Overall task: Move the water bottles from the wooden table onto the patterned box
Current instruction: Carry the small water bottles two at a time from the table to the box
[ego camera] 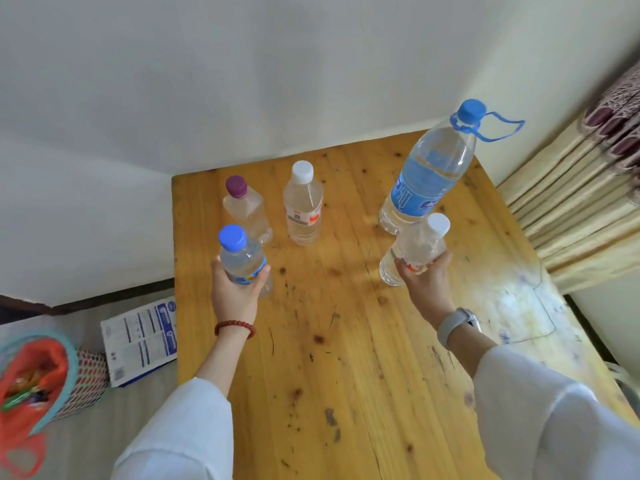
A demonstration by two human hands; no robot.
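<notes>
While my left hand [239,289] wraps the blue-capped clear plastic bottle [242,259] and my right hand [424,275] the white-capped one [417,251], both low on the wooden surface [346,341], I judge them water-heavy, slick, slightly squashy; mid-body grip suits.

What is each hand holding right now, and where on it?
Left hand grips the blue-capped bottle around its body; right hand grips the white-capped bottle around its body.
</notes>
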